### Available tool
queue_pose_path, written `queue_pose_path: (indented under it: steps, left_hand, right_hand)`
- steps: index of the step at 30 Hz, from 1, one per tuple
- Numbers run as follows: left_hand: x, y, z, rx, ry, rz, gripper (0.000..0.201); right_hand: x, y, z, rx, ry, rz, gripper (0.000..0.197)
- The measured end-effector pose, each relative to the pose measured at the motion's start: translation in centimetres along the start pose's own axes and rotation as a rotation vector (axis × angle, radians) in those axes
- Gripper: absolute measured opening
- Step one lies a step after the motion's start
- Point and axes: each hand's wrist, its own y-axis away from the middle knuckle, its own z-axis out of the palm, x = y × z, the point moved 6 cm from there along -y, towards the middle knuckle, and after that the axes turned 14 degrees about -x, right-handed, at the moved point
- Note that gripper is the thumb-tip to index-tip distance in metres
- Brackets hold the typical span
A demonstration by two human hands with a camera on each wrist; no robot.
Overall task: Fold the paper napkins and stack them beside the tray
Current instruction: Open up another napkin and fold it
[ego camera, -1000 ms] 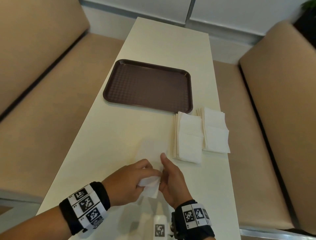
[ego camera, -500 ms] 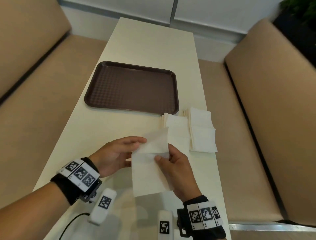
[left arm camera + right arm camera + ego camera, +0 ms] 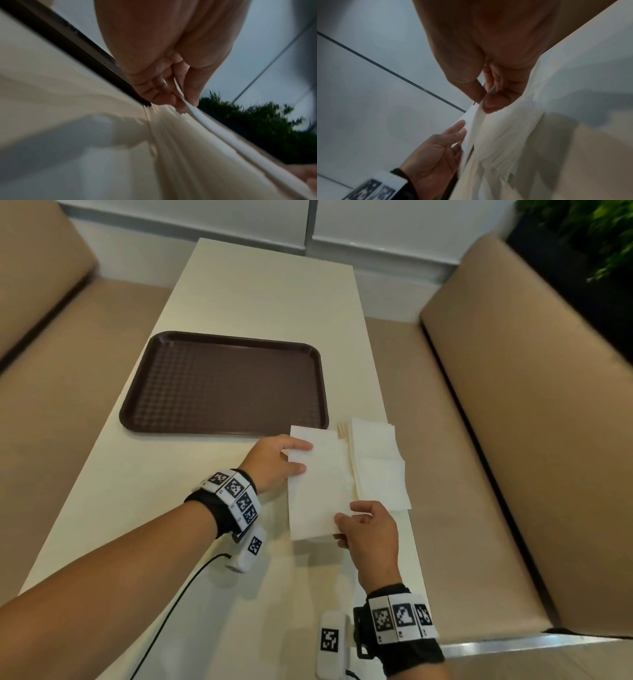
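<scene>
a cream table (image 3: 239,302) runs between tan benches (image 3: 534,440), a brown tray (image 3: 222,385) at 12 o'clock. left hand (image 3: 274,463) and right hand (image 3: 371,529) pinch a folded napkin (image 3: 320,484) over a mostly hidden stack; a second stack (image 3: 376,467) lies at 3 o'clock. both wrist views are blurred.

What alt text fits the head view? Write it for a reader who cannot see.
Two hands hold one folded napkin above a cream table: the left hand grips its left edge, the right hand pinches its near right corner. A napkin pile lies beside it, with a brown tray behind.
</scene>
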Motion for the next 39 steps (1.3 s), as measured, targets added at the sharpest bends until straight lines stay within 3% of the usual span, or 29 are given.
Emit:
queue_pose_path:
  steps: [4, 13, 16, 22, 35, 39]
  left_hand:
    - [-0.3, -1.4, 0.4, -0.009, -0.205, -0.008, 0.039]
    - [-1.0, -3.0, 0.9, -0.023, -0.388, -0.024, 0.042]
    - [-1.1, -3.3, 1.1, -0.017, -0.467, -0.046, 0.048]
    - [-1.6, -3.9, 1.2, -0.039, -0.564, -0.095, 0.064]
    - [-0.8, -4.3, 2.0, -0.139, -0.806, -0.025, 0.061]
    - [-1.2, -4.3, 1.8, -0.17, -0.743, -0.067, 0.068]
  right_hand:
    - [0.3, -0.5, -0.3, 0.069, 0.096, -0.012, 0.015]
    - [1.1, -0.7, -0.5, 0.098, 0.156, 0.024, 0.014]
    - [1.4, -0.7, -1.1, 0.13, 0.16, 0.06, 0.023]
    - [2.8, 0.6, -0.8, 0.106, 0.283, 0.14, 0.063]
    - [2.4, -0.7, 1.9, 0.116, 0.495, 0.135, 0.064]
    - [2.4, -0.5, 2.2, 0.115, 0.524, 0.138, 0.062]
